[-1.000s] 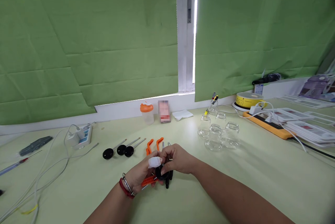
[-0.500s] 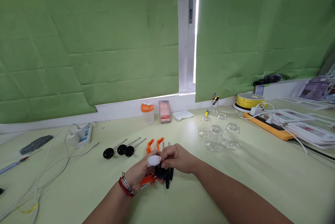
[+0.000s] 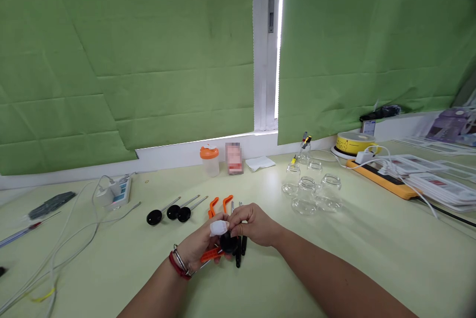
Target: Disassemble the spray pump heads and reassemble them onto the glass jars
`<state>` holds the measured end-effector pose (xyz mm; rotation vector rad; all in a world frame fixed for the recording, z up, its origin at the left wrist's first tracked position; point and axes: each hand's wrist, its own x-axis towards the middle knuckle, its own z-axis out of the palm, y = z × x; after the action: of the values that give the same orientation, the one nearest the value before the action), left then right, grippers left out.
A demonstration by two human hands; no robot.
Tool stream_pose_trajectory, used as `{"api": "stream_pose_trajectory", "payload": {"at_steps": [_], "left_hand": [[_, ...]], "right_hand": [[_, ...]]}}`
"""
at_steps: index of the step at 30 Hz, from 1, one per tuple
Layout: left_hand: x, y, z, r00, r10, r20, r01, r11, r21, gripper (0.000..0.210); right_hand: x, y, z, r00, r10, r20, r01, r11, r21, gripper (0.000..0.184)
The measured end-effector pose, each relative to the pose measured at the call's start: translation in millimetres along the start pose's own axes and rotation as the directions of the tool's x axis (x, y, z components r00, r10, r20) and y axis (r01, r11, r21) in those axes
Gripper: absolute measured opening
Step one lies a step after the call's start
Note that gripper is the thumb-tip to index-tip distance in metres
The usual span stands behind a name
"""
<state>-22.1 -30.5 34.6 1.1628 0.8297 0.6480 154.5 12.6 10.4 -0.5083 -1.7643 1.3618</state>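
Note:
My left hand [image 3: 201, 247] is closed around a black round piece [image 3: 228, 243], with a thin metal rod sticking out below the palm. An orange plastic part [image 3: 211, 254] also shows in that hand. White wrapping [image 3: 219, 228] covers the left thumb. My right hand [image 3: 251, 225] pinches at the upper edge of the black piece; the fingertips partly hide the contact. Just beyond the hands lie two bent orange handles [image 3: 227, 203]. Black-handled rods [image 3: 238, 254] lie under and beside the right hand. To the left rest three black discs with metal rods [image 3: 153, 217].
Several clear glass jars [image 3: 307, 196] stand at the right. An orange-lidded cup [image 3: 210, 162], a small box [image 3: 234, 158] and a white tissue [image 3: 260, 162] are near the wall. A power strip [image 3: 121, 193] with loose cables lies left; an orange-edged strip [image 3: 383, 179] and white packages [image 3: 439, 186] lie right.
Almost nothing differs. The black round piece and my right fingertips have shifted very slightly; both hands keep their hold.

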Motion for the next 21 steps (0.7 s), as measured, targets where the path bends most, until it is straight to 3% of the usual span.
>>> {"api": "stream_pose_trajectory", "payload": {"at_steps": [8,21], "left_hand": [[0.8,-3.4,-2.5,1.0,0.0,-0.02,0.0,1.0,-0.008,0.032],[1.1,-3.4,-3.9,0.999,0.005,-0.035,-0.005,1.0,-0.017,0.031]], "right_hand": [[-2.3,-1.8,1.6,0.997,-0.073,-0.023,0.067,0.981,-0.179,0.005],[-2.5,-3.2,0.0,0.994,-0.099,0.05,0.107,0.979,-0.176,0.008]]}}
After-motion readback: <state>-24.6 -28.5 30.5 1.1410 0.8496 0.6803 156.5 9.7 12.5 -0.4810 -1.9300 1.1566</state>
